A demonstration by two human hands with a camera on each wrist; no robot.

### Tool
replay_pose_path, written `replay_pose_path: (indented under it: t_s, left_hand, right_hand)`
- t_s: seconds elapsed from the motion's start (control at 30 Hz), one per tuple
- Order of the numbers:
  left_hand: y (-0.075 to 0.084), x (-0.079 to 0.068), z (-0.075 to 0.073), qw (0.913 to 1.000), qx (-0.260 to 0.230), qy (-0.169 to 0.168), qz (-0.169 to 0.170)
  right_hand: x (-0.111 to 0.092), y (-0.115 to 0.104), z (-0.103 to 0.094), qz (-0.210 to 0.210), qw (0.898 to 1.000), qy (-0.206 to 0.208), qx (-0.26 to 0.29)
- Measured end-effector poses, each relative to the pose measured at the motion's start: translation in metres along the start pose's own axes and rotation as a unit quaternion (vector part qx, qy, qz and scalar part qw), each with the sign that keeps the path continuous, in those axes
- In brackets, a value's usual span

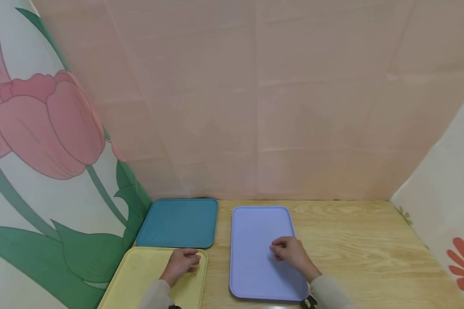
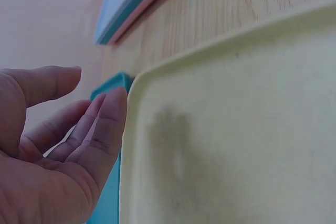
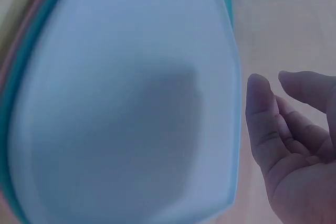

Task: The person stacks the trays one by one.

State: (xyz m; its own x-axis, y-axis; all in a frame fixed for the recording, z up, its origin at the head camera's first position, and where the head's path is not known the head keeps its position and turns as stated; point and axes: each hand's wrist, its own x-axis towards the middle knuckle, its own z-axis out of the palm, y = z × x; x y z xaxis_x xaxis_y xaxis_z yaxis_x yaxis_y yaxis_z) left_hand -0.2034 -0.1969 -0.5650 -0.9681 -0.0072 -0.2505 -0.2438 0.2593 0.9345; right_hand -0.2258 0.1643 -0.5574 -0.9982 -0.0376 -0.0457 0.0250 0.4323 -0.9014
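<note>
My left hand [image 1: 181, 264] hovers over the far right part of a yellow tray [image 1: 143, 272], fingers loosely bent and a gap between thumb and fingertips. Nothing is in it in the left wrist view, where its shadow falls on the yellow tray [image 2: 252, 119]. Over the right side of a lilac tray [image 1: 253, 253] is my right hand [image 1: 293, 255], also holding nothing, thumb and fingers apart in the right wrist view. Beneath the lilac tray show the edges of a teal tray [image 2: 137, 4] and a pink tray [image 2: 142, 14], stacked under it.
A blue-teal tray [image 1: 181, 223] lies behind the yellow one, against the back left. The wooden table [image 1: 363, 253] extends to the right. A beige covering [image 1: 255, 107] hangs at the back, and a wall with painted tulips [image 1: 42, 128] borders the left.
</note>
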Motion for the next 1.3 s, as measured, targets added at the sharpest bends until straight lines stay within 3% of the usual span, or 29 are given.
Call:
replay_pose_path:
  t_s: [0.23, 0.57, 0.97, 1.3]
  left_hand:
    - [-0.001, -0.009, -0.017, 0.9994, -0.004, 0.033, 0.013]
    - [-0.005, -0.013, -0.039, 0.9970, 0.017, 0.075, -0.011]
    - [-0.009, -0.015, -0.064, 0.9925, 0.042, 0.111, -0.027]
    - [-0.022, -0.020, -0.086, 0.9881, 0.068, 0.135, -0.029]
  right_hand:
    - [-0.003, -0.013, 0.014, -0.027, 0.999, -0.037, 0.021]
    - [-0.007, -0.033, 0.027, -0.043, 0.993, -0.081, 0.067]
    - [-0.012, -0.036, 0.042, -0.045, 0.991, -0.105, 0.073]
    - [-0.018, -0.038, 0.062, -0.064, 0.984, -0.138, 0.096]
